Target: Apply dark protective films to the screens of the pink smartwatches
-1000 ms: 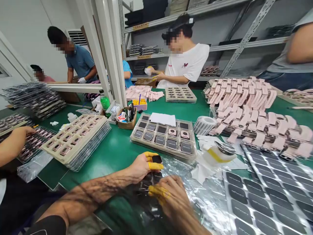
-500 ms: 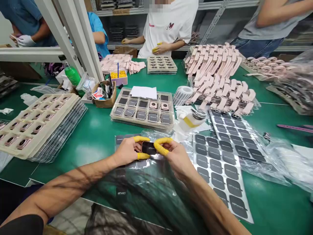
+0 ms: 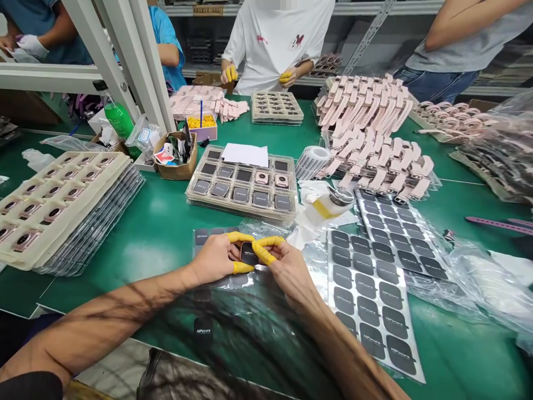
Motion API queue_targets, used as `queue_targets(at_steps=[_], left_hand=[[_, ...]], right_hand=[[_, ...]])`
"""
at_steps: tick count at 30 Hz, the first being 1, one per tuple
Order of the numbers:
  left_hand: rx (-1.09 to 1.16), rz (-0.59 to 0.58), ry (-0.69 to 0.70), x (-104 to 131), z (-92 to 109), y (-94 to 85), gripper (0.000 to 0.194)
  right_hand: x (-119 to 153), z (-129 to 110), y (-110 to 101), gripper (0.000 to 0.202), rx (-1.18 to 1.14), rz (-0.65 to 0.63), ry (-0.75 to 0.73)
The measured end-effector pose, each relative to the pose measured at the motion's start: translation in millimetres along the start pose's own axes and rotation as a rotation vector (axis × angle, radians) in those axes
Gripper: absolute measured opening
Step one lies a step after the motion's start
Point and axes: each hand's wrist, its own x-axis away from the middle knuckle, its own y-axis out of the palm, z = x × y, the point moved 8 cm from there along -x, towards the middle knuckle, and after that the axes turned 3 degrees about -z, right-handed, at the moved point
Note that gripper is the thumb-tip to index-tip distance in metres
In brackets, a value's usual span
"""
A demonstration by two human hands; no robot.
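Note:
Between the yellow-covered fingers of my left hand (image 3: 217,258) is a small square watch case (image 3: 242,256) with a pinkish rim. A black film (image 3: 250,254) with pale "HiFuture" lettering lies over its face. My right hand (image 3: 283,261), also in yellow finger cots, is closed at the film's right edge, and its fingertips hide that side. Under my hands lie clear plastic and dark film pieces (image 3: 203,331). A tray (image 3: 191,197) of watch cases and dark squares sits just beyond, with white paper (image 3: 245,155) on it.
Film sheets (image 3: 377,297) lie at right, beside a metal-topped bottle (image 3: 331,204) and a label roll (image 3: 312,161). Stacked trays (image 3: 89,222) stand left. Pink-strapped watches (image 3: 378,161) are heaped behind. A co-worker in a white shirt (image 3: 278,44) stands across the green table (image 3: 166,244).
My right fingers have moved left, further over the watch face, covering more of the film. My left hand keeps its hold. Across the table, the co-worker's hands have shifted.

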Motion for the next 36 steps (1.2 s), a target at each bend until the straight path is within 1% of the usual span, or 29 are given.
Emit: queue_targets(at_steps=[3,7,20,28,30,34,36], left_hand=[[-0.016,0.001,-0.008,0.5,0.4,-0.1,0.061],[-0.04,0.0,-0.013,0.4,0.9,0.1,0.06],[-0.037,-0.001,-0.018,0.8,0.1,-0.4,0.06],[-0.041,-0.005,-0.017,0.8,0.1,0.4,0.06],[-0.056,-0.018,-0.005,1.4,3.5,0.0,0.06],[-0.061,-0.041,0.039,-0.4,9.0,-0.8,0.066],[-0.055,-0.03,0.043,-2.1,7.8,-0.7,0.061]], right_hand=[[-0.2,4.1,-0.1,0.051,-0.002,0.007,-0.028],[-1.9,6.4,-1.9,0.053,0.014,0.018,-0.058],[-2.1,7.4,-1.1,0.057,0.008,0.024,-0.028],[-3.9,8.5,0.0,0.057,0.024,0.012,-0.052],[-3.1,6.6,0.8,0.057,0.037,0.008,-0.055],[-1.3,4.0,4.8,0.053,0.067,-0.023,-0.071],[-2.0,5.2,5.2,0.052,0.063,-0.021,-0.096]])
